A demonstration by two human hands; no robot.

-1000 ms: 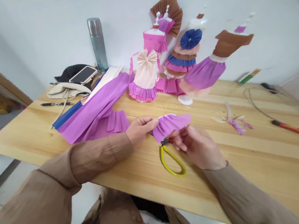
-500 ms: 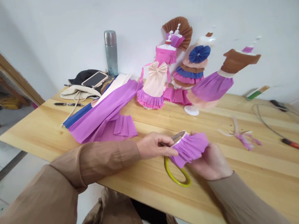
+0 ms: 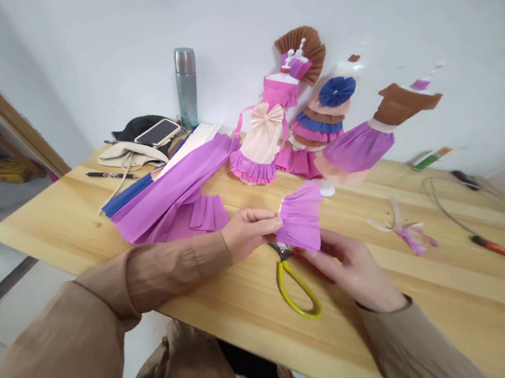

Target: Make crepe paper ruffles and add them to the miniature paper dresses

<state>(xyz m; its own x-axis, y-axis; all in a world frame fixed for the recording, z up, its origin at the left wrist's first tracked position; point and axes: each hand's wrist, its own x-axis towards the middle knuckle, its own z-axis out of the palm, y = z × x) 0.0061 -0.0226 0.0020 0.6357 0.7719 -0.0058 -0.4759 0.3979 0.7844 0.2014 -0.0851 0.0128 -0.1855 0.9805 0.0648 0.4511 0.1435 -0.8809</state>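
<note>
- While the yellow-handled tool [image 3: 299, 296] lies closest to the body, loop toward the person, its far end is partly hidden around the hands, so can't say much about its tip.
- Right hand [image 3: 347, 260] is next: fingers half curled at the lower right corner of the pleated purple piece [image 3: 301, 216]. Looks like contact, but honestly can't tell if it's gripping or just steadying.
- Left hand [image 3: 254, 233] has a clear pinch, thumb on top, on the gathered edge. Nothing else in it that I can see.
- The piece itself is held above the table [image 3: 233, 307], between the hands: right of the left hand, up and left of the right one. Left hand is nearer the gathers, right hand nearer the loose edge, and I'd say that's the relation that matters.
- Pleats point left to right, flaring toward the loose edge; long axis looks up-and-down in view, across the pleats.
- Further back, folded purple cloth [image 3: 171, 192], then a flask [image 3: 188, 87] by the wall.
</note>
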